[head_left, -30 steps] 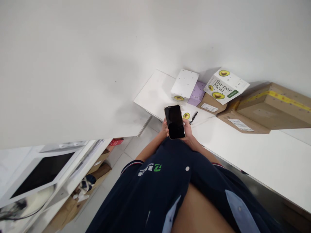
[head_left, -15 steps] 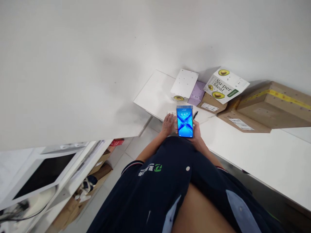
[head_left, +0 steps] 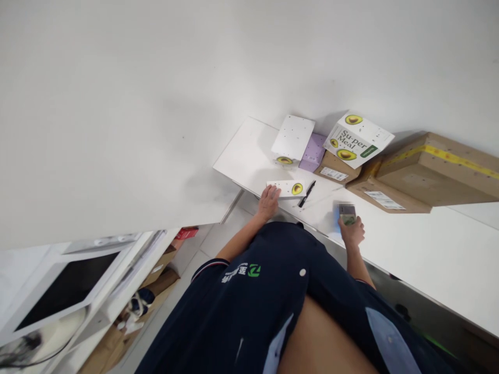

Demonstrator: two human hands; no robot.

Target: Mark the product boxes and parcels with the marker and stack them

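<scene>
A small white box (head_left: 286,188) with an avocado picture lies near the front edge of the white table (head_left: 237,156). At its left end, my left hand (head_left: 268,203) has its fingers curled over the near side, gripping the box. Farther right, my right hand (head_left: 353,234) is closed around a phone (head_left: 346,214). The phone is held low over the tabletop with its back up, and a blue glow shows at its left side. Between the two hands lies a black pen (head_left: 307,194), right of the small box and touched by neither hand.
Along the wall stand a white box (head_left: 293,136), a purple box (head_left: 313,151), a small cardboard box (head_left: 336,167) and a "Super Meal" box (head_left: 358,139). Larger cardboard cartons (head_left: 440,171) stand to the right. A monitor (head_left: 66,291) is at lower left.
My right hand has moved right, carrying the phone away from in front of me and turning its lit screen downward. The small box and pen are now uncovered. My left hand stays at the box.
</scene>
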